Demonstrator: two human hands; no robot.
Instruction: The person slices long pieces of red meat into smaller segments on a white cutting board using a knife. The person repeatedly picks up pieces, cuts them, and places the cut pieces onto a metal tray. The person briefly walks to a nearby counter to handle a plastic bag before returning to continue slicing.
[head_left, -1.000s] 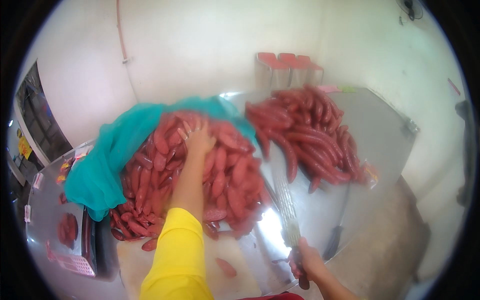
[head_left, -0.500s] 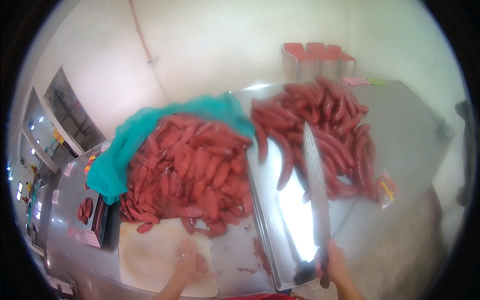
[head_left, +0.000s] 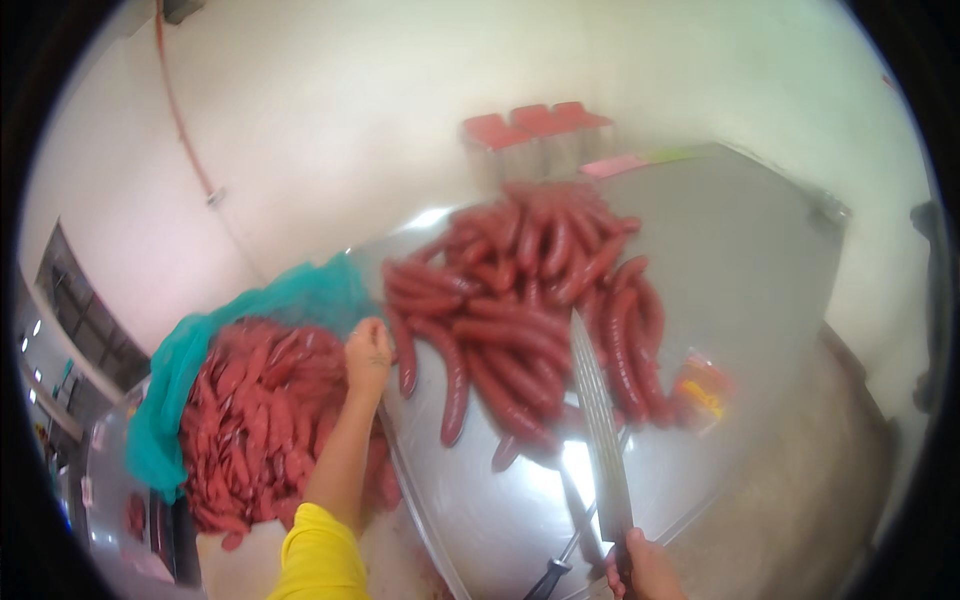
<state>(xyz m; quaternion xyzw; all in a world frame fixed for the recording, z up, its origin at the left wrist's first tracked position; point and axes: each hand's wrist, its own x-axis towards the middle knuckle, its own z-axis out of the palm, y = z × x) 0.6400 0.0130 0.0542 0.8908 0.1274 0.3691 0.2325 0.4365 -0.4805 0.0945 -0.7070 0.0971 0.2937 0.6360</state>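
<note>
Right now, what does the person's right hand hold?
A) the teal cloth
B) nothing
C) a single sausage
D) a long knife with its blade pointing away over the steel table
D: the right hand grips a long knife, whose blade reaches up toward the pile of long sausages.

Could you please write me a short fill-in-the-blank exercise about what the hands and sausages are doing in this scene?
1. The right hand grips a long ____ by its handle.
2. The left hand reaches over the pile of short sausages, which lies on a ____ cloth.
3. The long sausages lie on a shiny ____ table.

Missing words: knife; teal; metal
</note>
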